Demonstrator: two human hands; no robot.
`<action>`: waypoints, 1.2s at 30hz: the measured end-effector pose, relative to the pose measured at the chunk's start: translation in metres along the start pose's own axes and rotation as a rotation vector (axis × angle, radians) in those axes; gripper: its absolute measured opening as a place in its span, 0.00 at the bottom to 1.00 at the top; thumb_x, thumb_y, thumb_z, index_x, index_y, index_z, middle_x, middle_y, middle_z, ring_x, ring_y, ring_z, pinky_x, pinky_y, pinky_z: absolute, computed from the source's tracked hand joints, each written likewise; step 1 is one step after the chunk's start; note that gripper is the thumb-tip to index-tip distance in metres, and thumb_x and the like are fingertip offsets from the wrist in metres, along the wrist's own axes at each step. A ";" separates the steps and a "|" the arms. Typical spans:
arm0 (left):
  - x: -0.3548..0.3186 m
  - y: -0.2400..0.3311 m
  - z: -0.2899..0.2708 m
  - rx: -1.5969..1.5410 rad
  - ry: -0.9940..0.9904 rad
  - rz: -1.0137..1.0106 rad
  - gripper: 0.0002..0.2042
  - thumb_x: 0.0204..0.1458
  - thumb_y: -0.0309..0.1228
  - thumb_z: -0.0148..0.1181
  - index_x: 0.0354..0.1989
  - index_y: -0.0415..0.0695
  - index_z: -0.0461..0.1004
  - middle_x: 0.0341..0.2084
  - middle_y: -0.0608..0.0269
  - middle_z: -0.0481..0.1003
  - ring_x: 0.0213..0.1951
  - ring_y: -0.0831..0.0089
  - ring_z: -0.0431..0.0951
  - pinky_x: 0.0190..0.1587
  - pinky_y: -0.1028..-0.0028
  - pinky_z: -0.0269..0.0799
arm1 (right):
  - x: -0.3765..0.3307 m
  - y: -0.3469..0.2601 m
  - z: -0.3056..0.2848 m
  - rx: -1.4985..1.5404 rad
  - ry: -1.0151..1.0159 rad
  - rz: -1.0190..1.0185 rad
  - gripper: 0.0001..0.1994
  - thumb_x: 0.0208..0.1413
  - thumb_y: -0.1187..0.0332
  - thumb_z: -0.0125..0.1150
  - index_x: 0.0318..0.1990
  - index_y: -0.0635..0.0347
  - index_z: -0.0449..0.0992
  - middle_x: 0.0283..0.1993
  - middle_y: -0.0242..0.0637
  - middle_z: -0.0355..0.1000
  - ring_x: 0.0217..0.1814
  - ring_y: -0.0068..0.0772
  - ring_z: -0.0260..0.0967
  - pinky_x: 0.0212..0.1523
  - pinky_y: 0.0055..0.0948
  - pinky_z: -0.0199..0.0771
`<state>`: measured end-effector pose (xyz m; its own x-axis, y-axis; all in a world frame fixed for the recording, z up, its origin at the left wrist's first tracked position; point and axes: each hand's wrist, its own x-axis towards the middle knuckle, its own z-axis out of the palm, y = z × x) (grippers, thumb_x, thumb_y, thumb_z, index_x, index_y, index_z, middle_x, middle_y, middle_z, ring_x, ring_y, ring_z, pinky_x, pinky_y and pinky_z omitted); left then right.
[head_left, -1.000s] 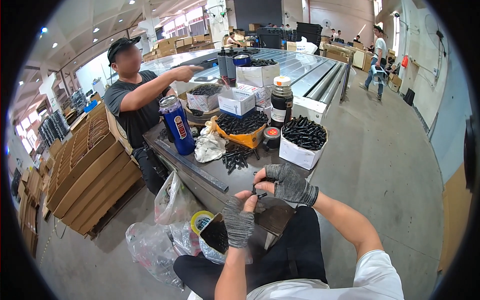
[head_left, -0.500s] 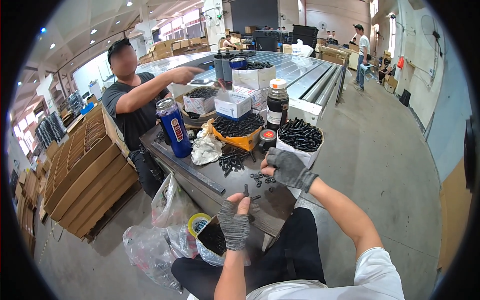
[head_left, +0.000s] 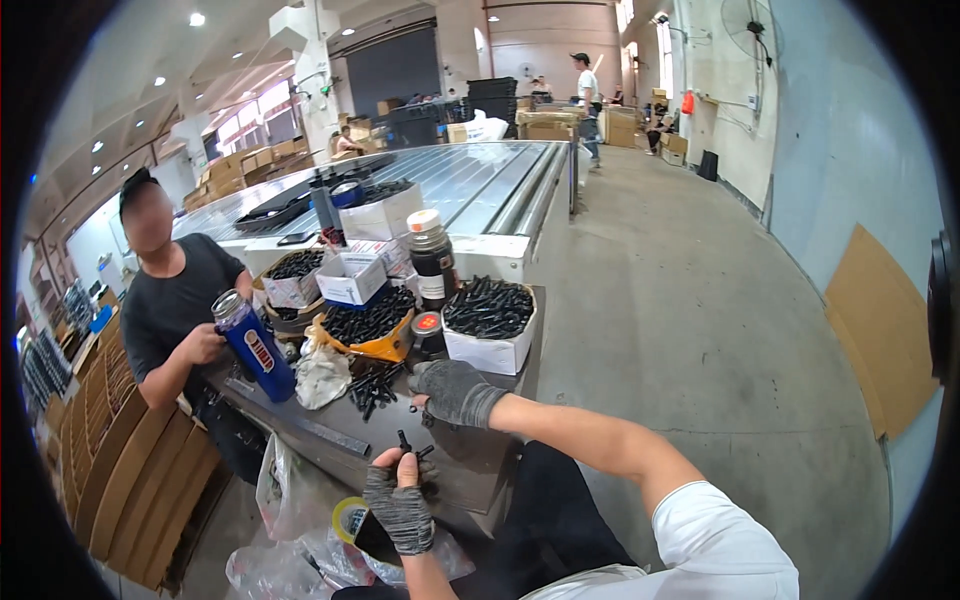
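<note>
Blue and cylindrical, a tall can (head_left: 258, 345) stands at the table's far left under a co-worker's hand (head_left: 205, 343). A pile of small black screws (head_left: 372, 385) lies loose on the dark worktable (head_left: 330, 435). Nearer the table's front edge, the left hand (head_left: 400, 500), in a grey fingerless glove, pinches one short black screw (head_left: 404, 440) upright between its fingertips. The right hand (head_left: 455, 390), gloved alike, rests fingers curled down over the screws; what it grips I cannot tell. Just behind it stands a white box (head_left: 490, 350) full of black screws.
</note>
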<state>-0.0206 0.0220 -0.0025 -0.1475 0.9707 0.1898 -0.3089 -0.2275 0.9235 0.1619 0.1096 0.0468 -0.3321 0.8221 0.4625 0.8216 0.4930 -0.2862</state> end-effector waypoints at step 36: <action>0.008 0.002 0.022 0.096 0.047 0.116 0.09 0.59 0.29 0.63 0.42 0.36 0.74 0.32 0.66 0.74 0.34 0.79 0.72 0.39 0.78 0.71 | -0.077 -0.029 -0.034 1.622 0.013 0.454 0.09 0.64 0.66 0.59 0.47 0.56 0.71 0.42 0.32 0.71 0.40 0.25 0.71 0.41 0.24 0.74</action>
<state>-0.0016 0.0306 0.0086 -0.2216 0.9332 0.2828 -0.1961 -0.3268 0.9245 0.1796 0.0222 0.0481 -0.2090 0.9717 0.1096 -0.4510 0.0037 -0.8925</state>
